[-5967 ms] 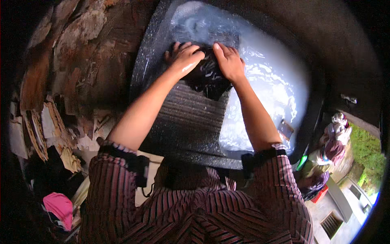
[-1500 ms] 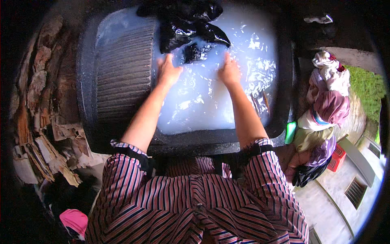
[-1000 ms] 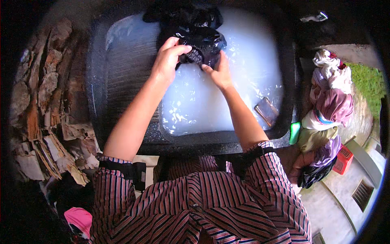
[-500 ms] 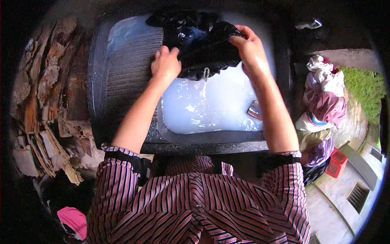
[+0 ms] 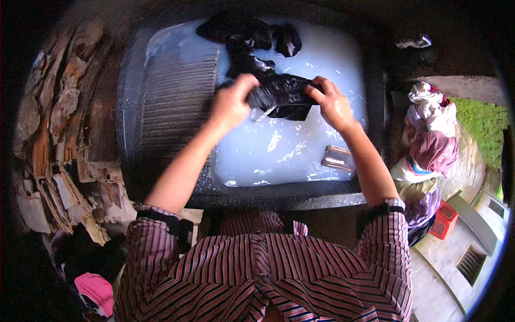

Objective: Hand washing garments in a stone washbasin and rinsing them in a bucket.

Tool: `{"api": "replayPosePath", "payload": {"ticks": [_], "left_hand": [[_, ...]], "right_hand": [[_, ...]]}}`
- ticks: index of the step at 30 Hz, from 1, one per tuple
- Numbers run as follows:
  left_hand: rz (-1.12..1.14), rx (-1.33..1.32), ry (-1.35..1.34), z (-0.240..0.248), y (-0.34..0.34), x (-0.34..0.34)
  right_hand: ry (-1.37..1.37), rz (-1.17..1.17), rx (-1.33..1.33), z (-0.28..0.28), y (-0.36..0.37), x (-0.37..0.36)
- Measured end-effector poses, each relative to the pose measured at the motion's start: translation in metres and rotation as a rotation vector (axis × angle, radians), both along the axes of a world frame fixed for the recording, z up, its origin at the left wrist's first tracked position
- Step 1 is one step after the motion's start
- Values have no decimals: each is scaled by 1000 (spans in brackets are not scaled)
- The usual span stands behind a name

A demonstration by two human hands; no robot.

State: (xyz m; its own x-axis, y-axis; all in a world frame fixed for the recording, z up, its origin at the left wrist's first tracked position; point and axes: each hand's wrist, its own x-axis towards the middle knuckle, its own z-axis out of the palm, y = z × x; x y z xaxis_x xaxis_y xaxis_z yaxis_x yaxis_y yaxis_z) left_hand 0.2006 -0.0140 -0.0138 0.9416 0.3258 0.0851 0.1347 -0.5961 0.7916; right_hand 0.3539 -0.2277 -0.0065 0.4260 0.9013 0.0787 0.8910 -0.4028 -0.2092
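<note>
A wet black garment (image 5: 287, 92) stretches between my two hands above the cloudy, soapy water (image 5: 268, 153) of a dark laundry sink (image 5: 279, 199). My left hand (image 5: 234, 102), a little blurred, is closed on its left side, near the edge of the ribbed washboard (image 5: 177, 102). My right hand (image 5: 332, 104) pinches the right end between thumb and fingers. A pale drawstring hangs from the fabric near my left hand. The rest of the garment trails back into the water at the far side. A small rectangular brown-edged object (image 5: 338, 159) lies in the water at the near right.
A metal tap (image 5: 416, 43) is beyond the sink's right side. Piled clothes (image 5: 432, 142) in white, mauve and purple lie to the right, with a red plastic basket (image 5: 444, 220) behind them. Stacked bark and wood (image 5: 70, 112) stand left. A pink cloth (image 5: 95, 290) sits lower left.
Both hands have come nearer to me with the black garment, and its held part has narrowed between them. My left hand has moved right and now grips the fabric.
</note>
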Motion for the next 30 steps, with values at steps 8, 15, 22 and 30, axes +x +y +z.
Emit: {"api": "replayPosePath", "payload": {"ticks": [8, 15, 22, 30], "left_hand": [[-222, 567, 476, -78, -27, -23], [205, -188, 614, -81, -31, -28], [249, -371, 105, 37, 26, -1], [48, -251, -359, 346, 43, 57]], "right_hand": [[312, -518, -32, -110, 37, -31], [407, -501, -464, -120, -3, -20], [558, -326, -116, 70, 7, 11], [-840, 584, 54, 373, 22, 112]]}}
